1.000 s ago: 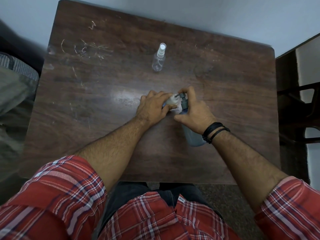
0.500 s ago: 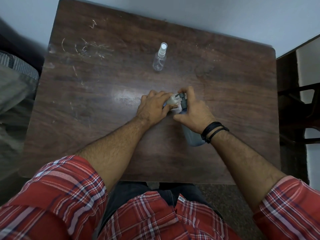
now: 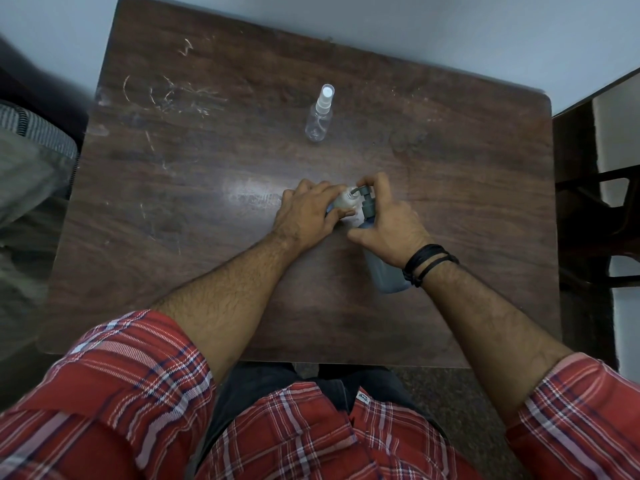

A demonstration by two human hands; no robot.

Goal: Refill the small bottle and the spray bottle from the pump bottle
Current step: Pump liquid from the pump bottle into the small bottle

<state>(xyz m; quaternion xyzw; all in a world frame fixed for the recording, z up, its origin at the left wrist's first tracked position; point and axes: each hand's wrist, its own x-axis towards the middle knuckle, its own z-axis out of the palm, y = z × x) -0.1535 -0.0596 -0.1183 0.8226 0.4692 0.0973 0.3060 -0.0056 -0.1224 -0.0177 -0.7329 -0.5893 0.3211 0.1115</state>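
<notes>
At the middle of the table my left hand [image 3: 308, 213] grips the small clear bottle [image 3: 346, 199], its mouth up against the pump nozzle. My right hand [image 3: 388, 223] is wrapped round the grey pump bottle [image 3: 389, 271], with fingers curled over the dark pump head [image 3: 367, 195]. The bottle's lower body shows below my wrist. The clear spray bottle [image 3: 320, 114] with a white cap stands alone farther back on the table, apart from both hands.
The dark wooden table [image 3: 173, 220] has pale scratches at its back left. A dark chair frame [image 3: 595, 209] stands to the right, and cloth lies on something at the left edge.
Both hands stay in place at the pump bottle; the pump head looks slightly higher under my right fingers. The spray bottle has not moved.
</notes>
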